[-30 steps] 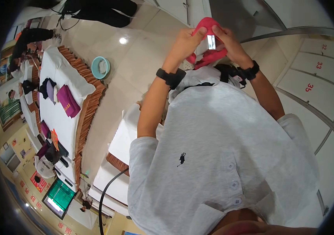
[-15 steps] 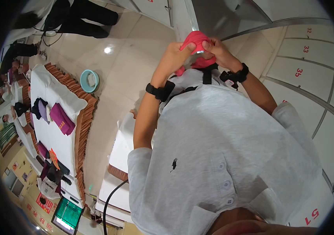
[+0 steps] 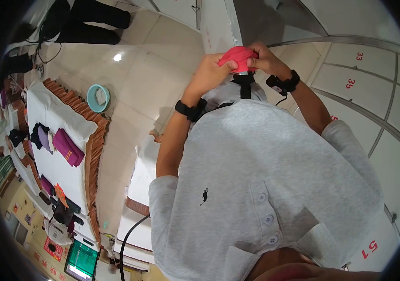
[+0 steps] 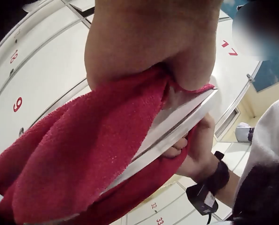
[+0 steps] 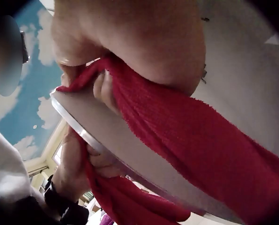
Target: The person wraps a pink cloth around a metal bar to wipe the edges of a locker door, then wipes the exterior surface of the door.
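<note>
Lockers (image 3: 378,79) with red numbers stand to the person's right, near a pale panel (image 3: 216,30) with a metal edge (image 4: 163,147); red cloth (image 3: 238,56) wraps over that edge, covering part of both faces. The left hand (image 3: 211,72) and right hand (image 3: 270,62) grip it from opposite sides, curled fingers clamped on the cloth, thumbs pressing it, apart but near each other

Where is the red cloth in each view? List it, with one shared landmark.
Head: cloth at top, right of centre, between left hand and right hand.
Left wrist: from the left edge across the lower middle.
Right wrist: upper centre to lower right, with another part at bottom centre.
Shared landmark: the silvery metal edge.
</note>
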`<action>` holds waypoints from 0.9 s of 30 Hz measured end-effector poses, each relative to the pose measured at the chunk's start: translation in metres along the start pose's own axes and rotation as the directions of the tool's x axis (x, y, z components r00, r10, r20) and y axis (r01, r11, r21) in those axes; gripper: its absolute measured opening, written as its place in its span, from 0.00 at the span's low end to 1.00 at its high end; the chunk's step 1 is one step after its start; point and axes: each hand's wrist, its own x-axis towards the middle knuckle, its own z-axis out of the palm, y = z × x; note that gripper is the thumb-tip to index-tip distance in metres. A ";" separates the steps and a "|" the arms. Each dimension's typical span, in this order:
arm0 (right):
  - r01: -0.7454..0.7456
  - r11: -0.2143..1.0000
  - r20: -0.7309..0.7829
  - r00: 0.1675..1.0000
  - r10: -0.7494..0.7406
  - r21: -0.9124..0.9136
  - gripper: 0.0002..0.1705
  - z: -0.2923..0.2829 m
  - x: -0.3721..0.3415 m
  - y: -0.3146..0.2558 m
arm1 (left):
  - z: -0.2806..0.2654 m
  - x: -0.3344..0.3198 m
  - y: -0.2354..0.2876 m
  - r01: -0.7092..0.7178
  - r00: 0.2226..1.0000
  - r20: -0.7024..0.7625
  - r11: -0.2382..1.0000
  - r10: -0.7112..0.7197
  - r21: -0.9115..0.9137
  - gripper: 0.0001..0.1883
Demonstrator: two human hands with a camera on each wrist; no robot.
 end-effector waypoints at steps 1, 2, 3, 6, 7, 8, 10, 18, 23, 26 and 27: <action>-0.023 1.000 0.012 1.000 0.023 -0.017 0.34 -0.001 0.002 -0.003 | -0.002 0.003 -0.003 0.002 1.000 0.005 1.000 -0.002 -0.006 0.29; -0.046 0.998 0.025 0.999 0.047 -0.033 0.34 -0.002 0.002 -0.005 | -0.005 0.007 -0.007 -0.008 1.000 0.014 0.999 0.007 0.047 0.27; -0.053 0.998 0.023 0.998 0.054 -0.033 0.34 -0.005 0.002 -0.002 | -0.008 0.010 -0.013 -0.017 1.000 0.022 0.995 0.015 0.099 0.26; -0.059 0.994 0.110 0.991 0.069 -0.094 0.34 -0.018 0.008 0.006 | -0.016 0.020 -0.027 -0.126 0.992 0.048 0.981 0.120 0.145 0.24; -0.039 0.987 0.060 0.997 0.049 -0.153 0.33 -0.020 0.010 0.006 | -0.017 0.021 -0.022 -0.125 0.992 0.048 0.982 0.119 0.141 0.24; -0.021 0.977 0.011 1.000 0.024 -0.212 0.32 -0.021 0.013 0.003 | -0.018 0.023 -0.009 -0.057 0.998 0.001 0.986 0.058 0.159 0.23; 0.032 0.985 -0.012 0.999 -0.035 -0.167 0.30 -0.017 0.021 -0.008 | -0.018 0.024 0.001 0.013 0.999 -0.042 0.985 -0.005 0.171 0.23; -0.014 0.999 -0.230 0.973 0.026 0.052 0.26 0.014 0.004 -0.004 | -0.006 0.007 0.003 -0.065 0.992 -0.099 0.991 0.077 0.119 0.27; -0.009 1.000 -0.087 0.996 0.007 -0.028 0.27 0.015 -0.014 0.012 | -0.011 -0.012 -0.003 0.022 0.998 0.052 0.985 -0.032 0.169 0.23; 0.074 0.991 -0.131 0.987 -0.088 -0.107 0.30 0.017 -0.014 0.005 | -0.011 -0.008 -0.007 -0.006 0.997 0.072 0.973 -0.011 0.232 0.23; 0.014 0.981 -0.063 0.998 -0.026 -0.193 0.31 0.002 -0.009 0.004 | -0.010 -0.006 -0.007 -0.028 0.999 0.045 0.970 0.018 0.241 0.24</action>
